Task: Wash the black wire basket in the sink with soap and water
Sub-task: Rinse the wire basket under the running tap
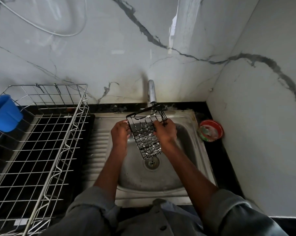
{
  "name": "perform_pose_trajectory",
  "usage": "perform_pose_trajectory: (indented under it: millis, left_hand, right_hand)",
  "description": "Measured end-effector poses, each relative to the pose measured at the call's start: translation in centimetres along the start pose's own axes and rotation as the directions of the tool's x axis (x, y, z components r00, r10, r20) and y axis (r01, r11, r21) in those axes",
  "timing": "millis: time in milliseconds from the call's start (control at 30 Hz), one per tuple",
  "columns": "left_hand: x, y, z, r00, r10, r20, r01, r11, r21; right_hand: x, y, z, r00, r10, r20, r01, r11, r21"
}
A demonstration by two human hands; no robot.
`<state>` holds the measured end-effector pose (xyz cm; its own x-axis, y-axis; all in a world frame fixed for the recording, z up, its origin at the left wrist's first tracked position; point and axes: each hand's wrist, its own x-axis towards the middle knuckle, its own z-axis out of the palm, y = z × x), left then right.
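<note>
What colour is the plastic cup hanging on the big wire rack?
Blue: the blue plastic cup at the silver wire dish rack's left end, in the head view.

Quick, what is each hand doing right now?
Left hand: grips the left side of the black wire basket.
Right hand: grips its right side.

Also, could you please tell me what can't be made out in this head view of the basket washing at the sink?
- Left hand fingertips: hidden behind the black wire basket.
- Tap water: the basket's top edge covers the spout; a stream is too faint to confirm.
- Red soap dish: contents too blurred to name.
- Blue cup: cut off by the left edge.
- Dish rack: its near end runs off the bottom edge.
</note>
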<state>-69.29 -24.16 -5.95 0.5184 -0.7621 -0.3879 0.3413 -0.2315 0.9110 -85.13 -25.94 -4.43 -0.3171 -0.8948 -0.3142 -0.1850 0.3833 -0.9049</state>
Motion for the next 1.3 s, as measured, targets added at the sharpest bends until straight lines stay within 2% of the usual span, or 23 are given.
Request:
perform_pose_trajectory:
  millis: [167, 300, 367, 500, 633, 733, 800, 933, 1100, 1200, 1300]
  left_hand:
    - [-0.1, 0.2, 0.3, 0.992, 0.094, 0.086, -0.101, 0.991, 0.091]
    - [-0.2, 1.6, -1.5, 0.931, -0.019, 0.365, -0.067, 0.973, 0.221]
    - [-0.3, 1.6, -2.1, 0.910, -0.040, 0.412, -0.068, 0.967, 0.244]
    - [-0.9, 1.0, -1.6, 0.903, -0.046, 0.428, -0.067, 0.967, 0.245]
    - [-1.7, 0.7, -0.5, 0.908, -0.099, 0.407, 0.006, 0.975, 0.223]
    - [-2.8, 0.5, 1.0, 0.925, -0.124, 0.360, 0.058, 0.981, 0.187]
    - [-3.6, 0.3, 2.3, 0.929, -0.129, 0.347, 0.079, 0.985, 0.157]
    - [-4.9, 0.0, 5.1, 0.948, -0.143, 0.283, 0.126, 0.989, 0.078]
    - [-5.2, -1.2, 7.6, 0.968, -0.131, 0.212, 0.137, 0.990, -0.016]
    - [-6.1, -2.8, 8.3, 0.970, -0.095, 0.222, 0.115, 0.991, -0.074]
    - [-7.3, -3.8, 8.2, 0.957, -0.131, 0.260, 0.168, 0.978, -0.126]
  right_hand:
    - [0.4, 0.5, -1.2, 0.998, -0.024, 0.050, 0.027, 0.998, -0.064]
    - [-0.9, 1.5, -1.7, 0.986, -0.076, 0.149, 0.094, 0.989, -0.115]
    - [-1.2, 2.0, -1.9, 0.980, -0.084, 0.183, 0.111, 0.983, -0.144]
    - [-1.1, 2.2, -2.3, 0.977, -0.102, 0.189, 0.129, 0.982, -0.138]
    - [-0.8, 0.8, -3.4, 0.984, -0.088, 0.152, 0.090, 0.996, -0.010]
    - [0.1, -0.1, -3.9, 0.982, -0.038, 0.184, 0.020, 0.995, 0.097]
    - [0.2, -0.6, -4.2, 0.980, -0.065, 0.190, 0.037, 0.988, 0.148]
    - [0.7, 0.0, -4.4, 0.974, -0.142, 0.177, 0.128, 0.988, 0.088]
    - [1.3, -0.4, -4.4, 0.978, -0.129, 0.166, 0.147, 0.983, -0.105]
    - [1.4, -0.9, -4.2, 0.979, -0.111, 0.170, 0.137, 0.979, -0.149]
    - [1.2, -0.8, -4.4, 0.985, -0.062, 0.158, 0.092, 0.977, -0.191]
